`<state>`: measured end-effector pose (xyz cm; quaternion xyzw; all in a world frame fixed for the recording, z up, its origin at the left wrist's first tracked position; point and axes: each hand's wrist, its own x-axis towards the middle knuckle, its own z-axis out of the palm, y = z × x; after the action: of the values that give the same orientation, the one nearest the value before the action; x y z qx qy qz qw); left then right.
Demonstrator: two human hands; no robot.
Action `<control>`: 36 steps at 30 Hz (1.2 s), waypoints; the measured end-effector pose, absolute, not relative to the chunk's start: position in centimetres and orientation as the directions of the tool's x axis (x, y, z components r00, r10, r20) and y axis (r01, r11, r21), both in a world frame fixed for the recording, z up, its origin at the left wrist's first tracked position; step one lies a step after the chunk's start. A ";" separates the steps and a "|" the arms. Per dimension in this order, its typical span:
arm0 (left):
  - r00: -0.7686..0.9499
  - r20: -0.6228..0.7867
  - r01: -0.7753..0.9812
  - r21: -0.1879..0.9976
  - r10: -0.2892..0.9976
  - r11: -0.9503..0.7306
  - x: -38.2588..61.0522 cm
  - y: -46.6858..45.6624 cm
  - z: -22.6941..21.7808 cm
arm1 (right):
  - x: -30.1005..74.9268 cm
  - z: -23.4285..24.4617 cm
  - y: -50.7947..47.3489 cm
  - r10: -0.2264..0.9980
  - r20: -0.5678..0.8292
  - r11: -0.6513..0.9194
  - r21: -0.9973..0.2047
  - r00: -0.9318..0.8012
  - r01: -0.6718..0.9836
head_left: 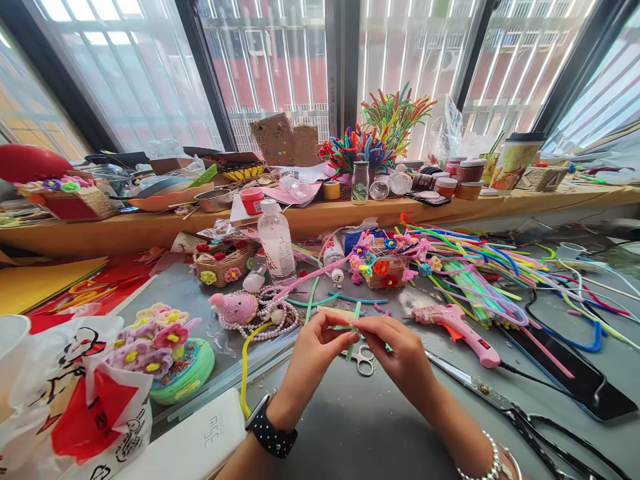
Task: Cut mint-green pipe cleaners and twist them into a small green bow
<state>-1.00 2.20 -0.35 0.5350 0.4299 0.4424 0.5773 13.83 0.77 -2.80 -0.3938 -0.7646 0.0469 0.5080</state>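
Green pipe cleaner: a short pale piece (357, 313), roughly upright and slightly tilted, between the fingertips of both hands; another green bit shows beside it, too small to tell whether joined.
Left hand (317, 343): thumb and index nearly together, pinching the piece from its left side; a dark dotted band (273, 427) circles the wrist.
Right hand (397, 343): thumb and index closed on the same piece from the right, the other fingers curled; a beaded bracelet (493, 460) sits at the wrist.
Small scissors (364, 361): lying on the grey surface (345, 427) just below the fingers, partly hidden by the left hand.
Glue gun (457, 323): pink, on its side, right of the fingers.
Large shears (493, 395): right of the fingers and nearer the person, black handles apart.
Loose pipe cleaners (480, 267): a many-coloured heap, beyond the fingers to the right.
Flower basket (387, 273): straight beyond the fingers, slightly right.
Clear bottle (277, 247): upright, beyond the fingers to the left.
Pink knitted piece (235, 308): left of the fingers, beside pearl strands (245, 331).
Green round piece (187, 373): farther left of the fingers, topped with flowers.
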 end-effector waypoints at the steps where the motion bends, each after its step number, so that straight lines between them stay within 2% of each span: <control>1: 0.235 -0.034 -0.048 0.998 0.971 0.047 -1.0 2.2 -0.3 | 13.8 -2.8 0.8 0.652 0.738 0.682 -0.472 -0.174 0.559; 11: 0.237 -0.024 -0.038 0.999 0.971 0.034 -1.0 2.3 -0.3 | 13.8 -3.3 0.9 0.710 0.691 0.632 -0.541 -0.135 0.555; 23: 0.256 0.068 -0.073 0.996 0.964 -0.051 -1.0 2.0 -0.3 | 14.0 -2.9 0.9 0.581 0.782 0.713 -0.355 -0.227 0.604; 31: 0.229 0.045 -0.038 0.999 0.972 -0.037 -0.7 1.9 -0.3 | 14.2 -2.9 0.8 0.550 0.784 0.680 -0.220 -0.288 0.699; 36: 0.244 0.043 -0.056 0.998 0.969 -0.031 -0.8 1.9 -0.2 | 14.2 -2.8 0.8 0.531 0.788 0.695 -0.196 -0.310 0.692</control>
<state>-0.77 1.85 -0.20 0.5540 0.4117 0.4565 0.5615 14.18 0.77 -2.85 -0.3803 -0.8043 -0.0899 0.4476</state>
